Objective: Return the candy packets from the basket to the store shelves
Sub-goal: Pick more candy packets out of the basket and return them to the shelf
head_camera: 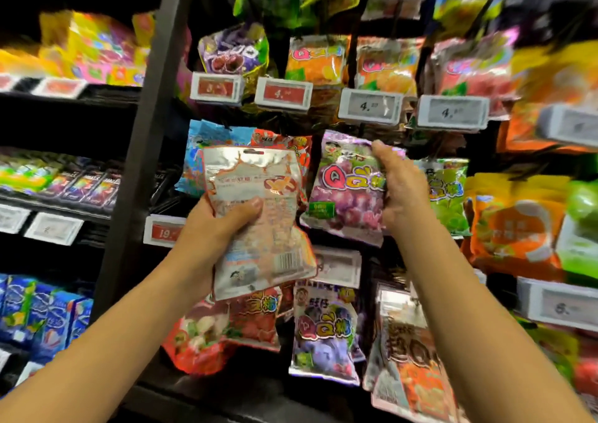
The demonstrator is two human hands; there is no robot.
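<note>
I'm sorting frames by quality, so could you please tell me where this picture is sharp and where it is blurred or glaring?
Head view: sharpest at centre, on the left hand and its silver-backed packet; glare whitens the packet's top; the right edge smears with motion blur, the orange packets unreadable; the upper left sinks into shadow; wide-angle bending shows in the shelf post.

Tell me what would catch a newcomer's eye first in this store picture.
Center frame, the left hand grips a silvery red packet, back side showing. Beside it, the right hand holds a purple grape packet against the hanging display. White price tags line the row above.
</note>
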